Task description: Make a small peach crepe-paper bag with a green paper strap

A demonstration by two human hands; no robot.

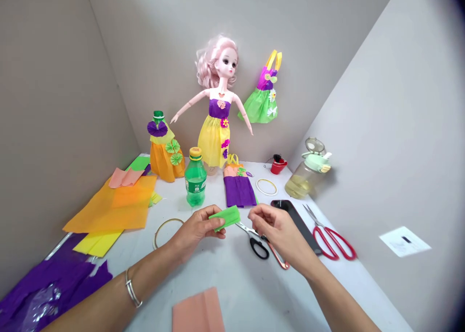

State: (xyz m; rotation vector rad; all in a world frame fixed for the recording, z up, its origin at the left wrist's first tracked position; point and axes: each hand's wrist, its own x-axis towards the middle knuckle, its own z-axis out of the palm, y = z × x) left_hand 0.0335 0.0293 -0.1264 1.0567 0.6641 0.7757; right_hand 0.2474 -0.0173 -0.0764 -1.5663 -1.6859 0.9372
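Closest to me on the surface there's a folded piece of peach paper, with a crumpled purple sheet off to my left. Just past the peach one I've got my left hand pinching a small folded strip of green paper, thumb on top and fingers underneath. My right hand is right beside its free end, fingers curled in; can't really tell if the tips are pressed together or holding anything. The black-handled scissors lie under and between my hands, so I reckon if I drop my right wrist carelessly I'd knock them or snag the strip on a blade. The green stuff looks thin and creased, so squeezing too hard or tugging at one end could tear it or pull the layers out of line, and a loose grip might let the fold spring open. To my right are a black phone and the red-handled scissors, easy enough to bump with a sleeve-less forearm swing. Further back stands the green bottle, which an overlong reach could tip, then the doll in its purple and yellow dress by the wall.
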